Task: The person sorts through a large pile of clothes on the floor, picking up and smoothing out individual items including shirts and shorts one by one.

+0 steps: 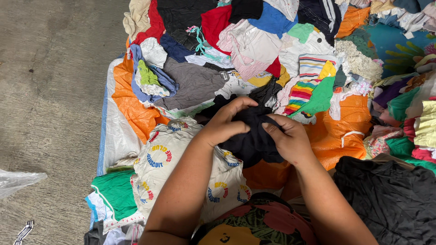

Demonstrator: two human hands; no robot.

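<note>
Concrete floor (50, 90) lies to my left, then the orange sack (131, 109) under the heap, then a cream printed cloth (168, 159) by my forearm. My left hand (225, 122) grips the top of the black garment (252, 140), held just above the pile (254, 50); my right hand (290, 140) pinches its edge. I judge I'm mid-sort, feeling the fabric; next calls for spreading it open.
</note>
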